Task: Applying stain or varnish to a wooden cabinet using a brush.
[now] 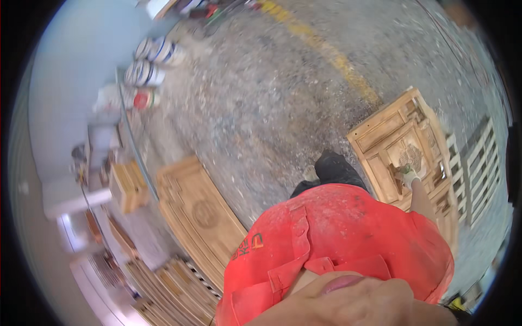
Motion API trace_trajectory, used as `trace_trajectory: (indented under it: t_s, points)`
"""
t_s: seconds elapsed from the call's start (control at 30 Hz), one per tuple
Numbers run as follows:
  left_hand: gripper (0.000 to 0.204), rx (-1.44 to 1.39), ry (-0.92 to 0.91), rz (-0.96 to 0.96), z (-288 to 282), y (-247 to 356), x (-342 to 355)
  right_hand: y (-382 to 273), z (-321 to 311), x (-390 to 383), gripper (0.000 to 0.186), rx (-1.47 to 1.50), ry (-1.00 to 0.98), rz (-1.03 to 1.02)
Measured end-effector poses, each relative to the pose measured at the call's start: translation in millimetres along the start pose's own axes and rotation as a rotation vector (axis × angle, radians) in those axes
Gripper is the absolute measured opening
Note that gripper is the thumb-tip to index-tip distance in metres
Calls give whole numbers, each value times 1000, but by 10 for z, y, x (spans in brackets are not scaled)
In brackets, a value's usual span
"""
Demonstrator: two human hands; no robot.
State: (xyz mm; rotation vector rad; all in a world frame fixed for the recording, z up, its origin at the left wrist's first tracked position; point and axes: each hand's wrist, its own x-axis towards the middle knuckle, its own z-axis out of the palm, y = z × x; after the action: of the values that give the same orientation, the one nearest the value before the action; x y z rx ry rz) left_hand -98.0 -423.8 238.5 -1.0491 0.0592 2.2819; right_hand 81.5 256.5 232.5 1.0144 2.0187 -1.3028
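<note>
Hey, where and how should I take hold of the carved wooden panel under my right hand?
Take the carved wooden panel probably by its left edge, coming from the left beside the dark trouser leg: that border looks plain and straight, whereas white slatted frames crowd the opposite side.

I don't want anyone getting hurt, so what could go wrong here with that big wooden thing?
Maybe three things. The gloved right hand is right by the raised carving, so pressing too hard there might chip it. The panel has gaps in its design, so a fingertip or the glove could catch. And a dark-trousered leg is near the panel's edge, so a careless step might bump it.
</note>
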Motion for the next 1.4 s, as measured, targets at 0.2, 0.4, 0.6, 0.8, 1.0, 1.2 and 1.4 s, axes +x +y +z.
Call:
trace_trajectory:
  t_s: [0.2,0.4,0.6,0.8,1.0,1.2,1.4]
  points:
    - [32,-190,-181,-181,1010,805,636,63,123,699,23,16,50,-204]
    - [27,183,-161,-202,2759,1183,1981,-141,-127,1333,19,-100,220,-541]
    - [24,514,-165,-206,3947,1203,3104,-1433,-777,1804,16,-366,400,-780]
    - [23,888,-198,-240,5924,92,5377,-1997,-1262,2227,16,-606,597,-849]
    - [25,1422,-80,-288,7168,-2089,6641,-3163,-1997,1416,25,705,514,670]
    - [29,2077,-167,-441,8142,-4028,7701,-2430,-1273,2140,32,1576,1315,584]
    - [35,2454,-730,-300,8448,-6664,8159,-1020,-1252,2601,36,2373,1442,205]
